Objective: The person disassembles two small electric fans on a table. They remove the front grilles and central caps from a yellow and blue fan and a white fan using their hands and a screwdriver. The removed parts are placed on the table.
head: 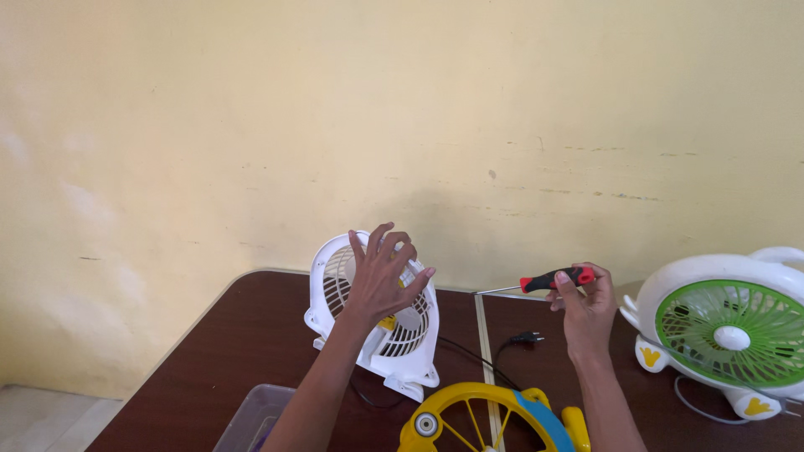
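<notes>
The left hand rests with spread fingers on the small white plastic fan housing standing on the dark brown wooden counter. The right hand pinches a red-and-black-handled screwdriver in closed fingers.

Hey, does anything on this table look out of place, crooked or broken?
Yes. The white plastic fan housing under the left hand stands tilted and shows no blades behind its grille. A yellow and blue round fan grille lies loose at the near edge. The right hand holds a red and black screwdriver.

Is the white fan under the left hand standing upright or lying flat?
Upright: the white fan stands on its feet on the table.
</notes>
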